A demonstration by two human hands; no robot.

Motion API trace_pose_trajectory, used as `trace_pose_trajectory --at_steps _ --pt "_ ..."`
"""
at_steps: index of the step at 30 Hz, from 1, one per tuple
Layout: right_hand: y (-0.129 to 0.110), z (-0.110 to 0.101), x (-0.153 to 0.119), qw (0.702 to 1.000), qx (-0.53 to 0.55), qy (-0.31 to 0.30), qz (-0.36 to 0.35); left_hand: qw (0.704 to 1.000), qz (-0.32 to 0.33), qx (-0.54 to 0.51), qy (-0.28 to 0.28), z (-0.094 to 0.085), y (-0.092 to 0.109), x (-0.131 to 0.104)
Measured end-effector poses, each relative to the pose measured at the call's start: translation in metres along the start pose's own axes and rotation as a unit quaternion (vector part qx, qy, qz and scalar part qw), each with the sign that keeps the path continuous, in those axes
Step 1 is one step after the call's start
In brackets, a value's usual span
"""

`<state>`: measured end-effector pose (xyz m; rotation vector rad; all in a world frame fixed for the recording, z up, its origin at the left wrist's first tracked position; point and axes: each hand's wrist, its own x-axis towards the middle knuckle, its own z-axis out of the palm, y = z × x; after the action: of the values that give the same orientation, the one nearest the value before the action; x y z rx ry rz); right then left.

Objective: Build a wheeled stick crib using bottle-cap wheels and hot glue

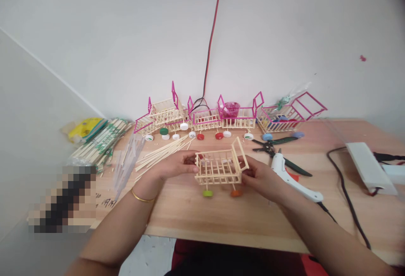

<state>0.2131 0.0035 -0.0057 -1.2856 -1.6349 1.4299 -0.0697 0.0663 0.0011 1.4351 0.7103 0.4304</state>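
Left hand (175,166) and right hand (261,178) clamped on opposite ends of bare stick cart (218,179) above tabletop (202,223), white glue gun (294,183) near right.

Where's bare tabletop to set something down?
Two patches of tabletop: between its front edge and the held cart; and between the glue gun and the black cable right of it. Crowded: the back, with other carts, and left, with sticks.

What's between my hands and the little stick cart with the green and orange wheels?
Nothing visible: the left hand and right hand hold the stick cart at its two ends. The glue gun lies beside the right hand, not between.
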Motion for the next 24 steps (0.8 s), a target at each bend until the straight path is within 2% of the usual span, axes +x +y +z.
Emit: trace_pose_trajectory --at_steps 15,24 --pt "-0.0056 -0.0027 -0.0025 1.0 -0.014 0.0 -0.001 1.0 0.008 -0.014 0.004 0.0003 0.0011 0.0003" --pt "-0.005 -0.0035 -0.0032 1.0 -0.03 -0.007 0.0 0.999 0.004 -0.025 0.034 0.0001 0.002 0.0008"
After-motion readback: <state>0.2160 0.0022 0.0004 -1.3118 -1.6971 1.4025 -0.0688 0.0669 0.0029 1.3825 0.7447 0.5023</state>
